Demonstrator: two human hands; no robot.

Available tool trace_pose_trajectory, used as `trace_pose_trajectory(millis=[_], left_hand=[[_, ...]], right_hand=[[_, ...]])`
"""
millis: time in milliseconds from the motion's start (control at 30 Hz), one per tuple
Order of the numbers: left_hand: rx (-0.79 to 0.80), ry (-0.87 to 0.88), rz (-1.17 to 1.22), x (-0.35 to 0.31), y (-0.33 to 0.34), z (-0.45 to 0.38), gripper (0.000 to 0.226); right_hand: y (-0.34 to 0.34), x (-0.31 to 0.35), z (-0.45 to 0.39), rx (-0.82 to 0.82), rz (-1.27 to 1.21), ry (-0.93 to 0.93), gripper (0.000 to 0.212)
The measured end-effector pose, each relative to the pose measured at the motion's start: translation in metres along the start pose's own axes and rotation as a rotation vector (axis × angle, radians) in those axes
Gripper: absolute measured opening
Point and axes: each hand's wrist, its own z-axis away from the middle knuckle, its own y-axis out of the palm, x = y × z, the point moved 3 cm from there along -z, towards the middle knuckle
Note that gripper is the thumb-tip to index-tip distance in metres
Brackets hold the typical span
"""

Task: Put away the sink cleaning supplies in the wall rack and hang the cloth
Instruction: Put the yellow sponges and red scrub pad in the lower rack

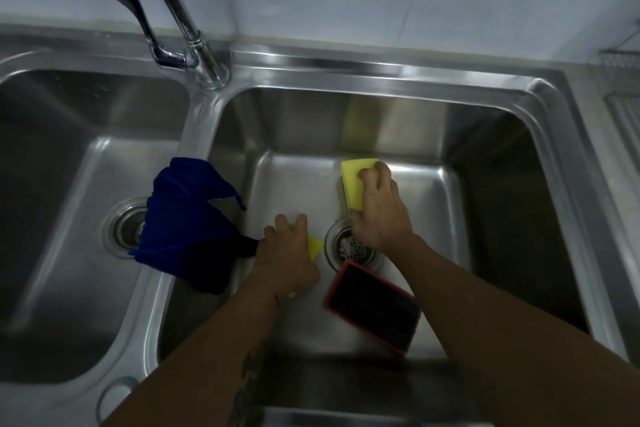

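Observation:
Both hands are down in the right basin of a steel double sink. My right hand grips a yellow sponge on the basin floor, just behind the drain. My left hand is closed over a second yellow sponge, mostly hidden beneath the palm. A blue cloth hangs over the divider between the basins, right beside my left hand. A red-rimmed scrub pad with a dark face lies on the floor between my forearms.
A chrome tap with a lever handle rises behind the divider. The left basin has its own drain. A wire rack shows at the far right edge against the white tiled wall.

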Motion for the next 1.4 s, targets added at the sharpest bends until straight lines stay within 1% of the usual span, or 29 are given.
trace_pose_trajectory(millis=[67,167,267,367,433,500,700,833,933,1000,1067,1200,1300,1400], left_hand=[[-0.061,0.0,0.085,-0.002,-0.011,-0.001,0.082],[-0.161,-0.012,0.178,-0.012,-0.034,-0.004,0.079],[-0.229,-0.009,0.301,-0.03,-0.057,-0.01,0.075],[-0.264,0.031,0.388,-0.056,-0.072,-0.017,0.07],[-0.272,0.047,0.402,-0.075,-0.076,-0.025,0.072],[-0.276,0.044,0.405,-0.092,-0.076,-0.034,0.076],[-0.276,-0.054,0.361,-0.116,-0.068,-0.066,0.08],[-0.238,-0.103,0.383,-0.111,-0.056,-0.081,0.075],[-0.25,-0.118,0.421,-0.107,-0.056,-0.083,0.071],[-0.244,-0.128,0.469,-0.103,-0.059,-0.082,0.062],[-0.229,-0.101,0.542,-0.097,-0.062,-0.079,0.054],[-0.3,-0.075,0.651,-0.072,-0.065,-0.067,0.047],[-0.33,-0.066,0.636,-0.042,-0.06,-0.06,0.043],[-0.303,0.007,0.527,-0.01,-0.048,-0.051,0.045]], right_hand=[[0.002,0.0,0.001,0.025,0.038,0.003,0.067],[-0.006,0.003,0.007,-0.04,0.019,0.039,0.072],[-0.025,0.002,0.019,-0.14,-0.113,0.069,0.072],[-0.036,-0.01,0.035,-0.183,-0.275,0.074,0.069],[-0.04,-0.023,0.044,-0.179,-0.349,0.126,0.065],[-0.042,-0.037,0.051,-0.152,-0.352,0.176,0.061],[-0.039,-0.063,0.065,-0.111,-0.381,0.209,0.058],[-0.038,-0.062,0.072,-0.088,-0.379,0.217,0.06],[-0.039,-0.05,0.074,-0.092,-0.381,0.187,0.063],[-0.042,-0.039,0.072,-0.125,-0.369,0.166,0.069],[-0.044,-0.027,0.067,-0.156,-0.327,0.151,0.076],[-0.035,0.005,0.051,-0.106,-0.229,0.155,0.084],[-0.014,0.022,0.031,-0.076,-0.173,0.187,0.089],[0.008,0.021,0.016,-0.02,-0.157,0.252,0.093]])
